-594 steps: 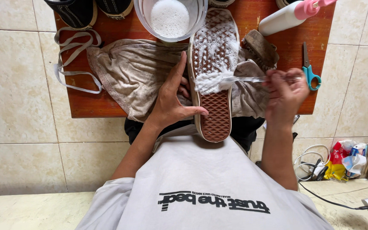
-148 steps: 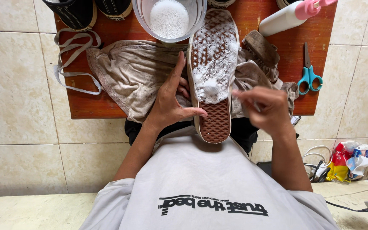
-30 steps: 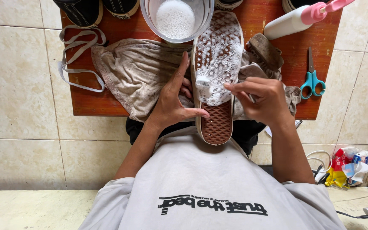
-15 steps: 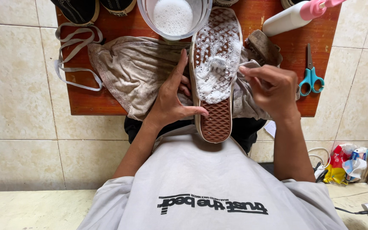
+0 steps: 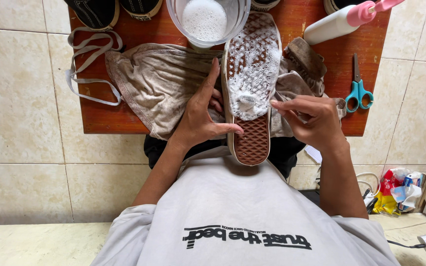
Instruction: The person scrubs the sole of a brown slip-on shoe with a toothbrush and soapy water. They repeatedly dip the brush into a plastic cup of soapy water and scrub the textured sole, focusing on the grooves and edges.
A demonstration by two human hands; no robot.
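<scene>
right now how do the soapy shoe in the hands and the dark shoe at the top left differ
The soapy shoe lies sole up with its brown waffle tread showing, while the dark shoe shows its black upper with pale stitching. The soapy shoe is covered in white foam; the dark shoe looks dry. The left hand grips the soapy shoe; nothing touches the dark shoe, which the frame edge cuts off. Both rest over the wooden table.

Single head camera, looking steeply down, close over low table (image 5: 109,118).

The shoe sole (image 5: 248,83) has a brown waffle pattern under white foam, the tabletop (image 5: 109,116) is red-brown, and at 3 o'clock lie turquoise scissors (image 5: 358,88).
</scene>
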